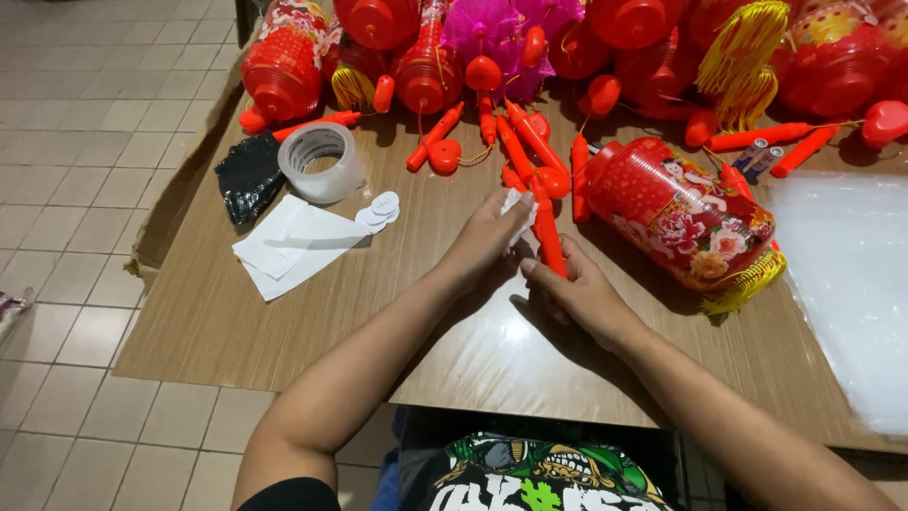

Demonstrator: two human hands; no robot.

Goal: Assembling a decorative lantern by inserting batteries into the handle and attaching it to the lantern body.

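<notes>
Over the middle of a brown table (284,322), both my hands hold one red plastic lantern handle stick (547,227). My right hand (575,289) grips its lower end. My left hand (487,237) holds the stick higher up and pinches a small white piece (518,204) against it. Just right of the hands, a red cylindrical lantern (681,213) with flower pictures and a yellow tassel lies on its side.
A roll of clear tape (322,161), a black bag (248,175), white paper sheets (293,241) and small round white stickers (378,208) lie at the left. Many red lanterns and loose red sticks (435,137) crowd the far edge. Clear plastic bags (846,284) sit at the right.
</notes>
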